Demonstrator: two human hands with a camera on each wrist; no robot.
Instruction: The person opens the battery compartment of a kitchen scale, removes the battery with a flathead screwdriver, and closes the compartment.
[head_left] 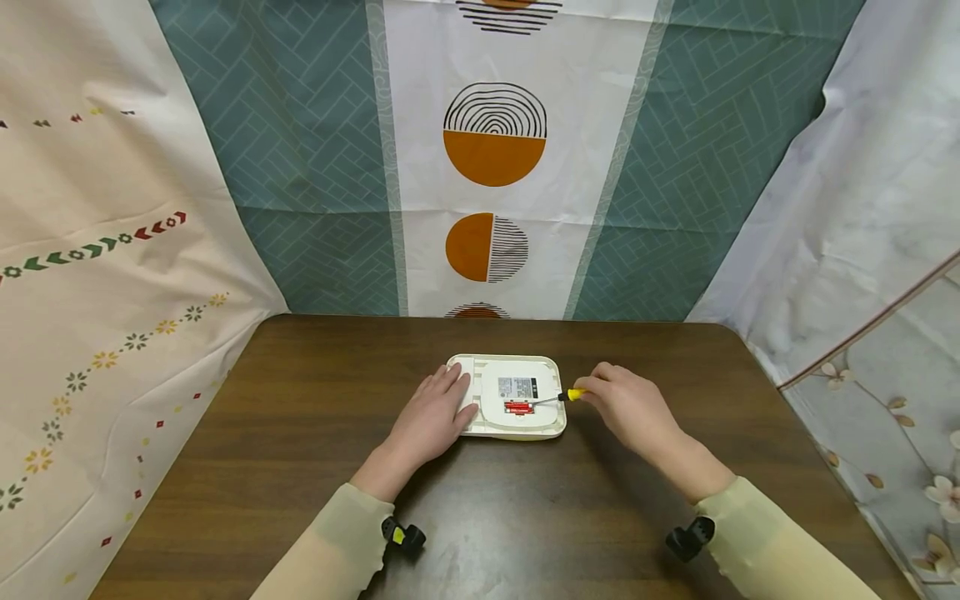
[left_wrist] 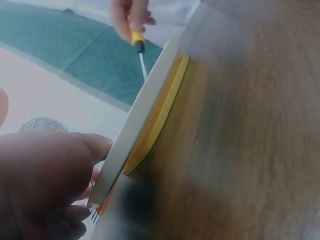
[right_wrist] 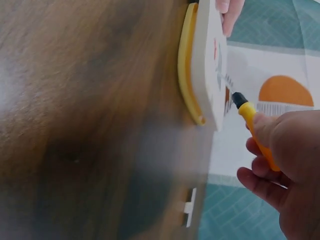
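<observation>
A white plastic device (head_left: 547,421) with rounded corners lies on the table, its underside up. Two red batteries (head_left: 519,407) sit in its small compartment, below a printed label (head_left: 517,387). My left hand (head_left: 431,417) rests on the device's left end, thumb and fingers touching it. From the right, my right hand (head_left: 628,408) holds a yellow-and-black screwdriver (head_left: 573,394) by its handle. Its metal shaft reaches to the right end of the batteries; I cannot tell exactly what the tip touches. In the right wrist view, thumb and fingers pinch the screwdriver handle (right_wrist: 246,111).
The brown wooden table (head_left: 300,467) runs back to a patterned green-and-white curtain (head_left: 315,167). Pale cloths hang at both sides. A yellow rounded part (left_wrist: 167,107) lies under the white device. A small white-and-black item (right_wrist: 189,207) shows near the table edge.
</observation>
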